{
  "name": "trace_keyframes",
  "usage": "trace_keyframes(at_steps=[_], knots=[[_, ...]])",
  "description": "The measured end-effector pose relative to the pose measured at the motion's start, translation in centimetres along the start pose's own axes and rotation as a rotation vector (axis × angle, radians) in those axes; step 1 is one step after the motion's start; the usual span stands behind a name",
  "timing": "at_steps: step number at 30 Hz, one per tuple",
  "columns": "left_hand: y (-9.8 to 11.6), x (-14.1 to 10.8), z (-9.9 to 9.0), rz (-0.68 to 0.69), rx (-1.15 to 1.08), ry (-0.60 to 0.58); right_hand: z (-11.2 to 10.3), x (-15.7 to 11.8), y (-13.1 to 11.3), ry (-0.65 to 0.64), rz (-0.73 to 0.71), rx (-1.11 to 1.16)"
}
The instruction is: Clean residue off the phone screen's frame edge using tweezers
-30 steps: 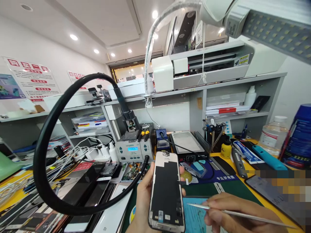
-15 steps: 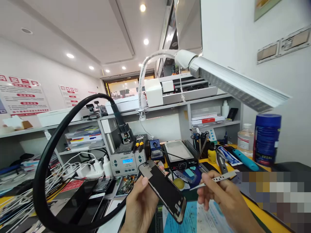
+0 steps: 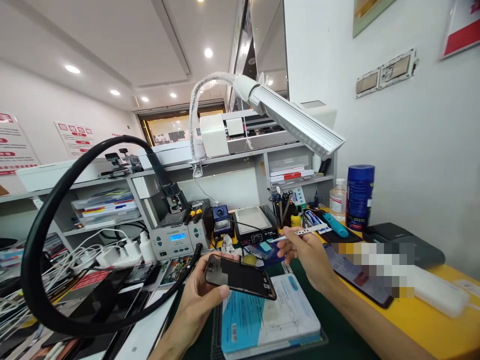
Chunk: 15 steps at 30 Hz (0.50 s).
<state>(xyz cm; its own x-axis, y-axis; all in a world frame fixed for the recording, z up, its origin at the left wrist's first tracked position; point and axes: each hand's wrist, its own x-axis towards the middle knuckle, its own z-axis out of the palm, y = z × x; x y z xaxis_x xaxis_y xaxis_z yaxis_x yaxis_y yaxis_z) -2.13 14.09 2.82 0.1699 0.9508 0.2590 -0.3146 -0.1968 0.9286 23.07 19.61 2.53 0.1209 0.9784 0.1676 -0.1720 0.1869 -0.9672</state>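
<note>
A dark phone screen [image 3: 243, 277], its back side showing black with a grey metal patch at one end, lies tilted in my left hand [image 3: 200, 295]. The thumb presses its near edge while the fingers reach behind it. Between the thumb and fingers of my right hand [image 3: 303, 255] are pale metal tweezers [image 3: 305, 231] with a row of holes along the handle. Their tip points left, above and apart from the screen. Beneath the screen lies a blue and white booklet [image 3: 277, 320] on a dark tray [image 3: 217, 330].
A hot-air station [image 3: 176, 240] with a thick black hose [image 3: 30, 255] curves around on the left. Phones and white cables [image 3: 22, 285] crowd that side. Behind stand a heating plate [image 3: 255, 220] and a lamp [image 3: 296, 117]. A phone [image 3: 360, 280] rests at right.
The camera view has swung right and down. The phone screen has turned from steeply slanted to nearly level, lower in view. My right hand still holds the tweezers.
</note>
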Motion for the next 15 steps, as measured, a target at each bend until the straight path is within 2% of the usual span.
trace_keyframes(at_steps=[5, 8, 11, 15], knots=[[-1.6, -2.4, -0.2, -0.04, 0.188, 0.024, 0.1, -0.4, -0.2, -0.035, 0.017, -0.002], [-2.3, -3.3, -0.1, -0.057, 0.314, -0.001, 0.2, -0.8, -0.3, -0.051, 0.021, -0.019], [-2.1, -3.6, -0.4, -0.082, 0.495, -0.079, 0.2, -1.0, -0.3, -0.058, 0.019, -0.04], [-0.7, -3.2, -1.6, -0.132, 0.828, -0.203, 0.1, -0.7, -0.1, -0.097, 0.02, -0.088]])
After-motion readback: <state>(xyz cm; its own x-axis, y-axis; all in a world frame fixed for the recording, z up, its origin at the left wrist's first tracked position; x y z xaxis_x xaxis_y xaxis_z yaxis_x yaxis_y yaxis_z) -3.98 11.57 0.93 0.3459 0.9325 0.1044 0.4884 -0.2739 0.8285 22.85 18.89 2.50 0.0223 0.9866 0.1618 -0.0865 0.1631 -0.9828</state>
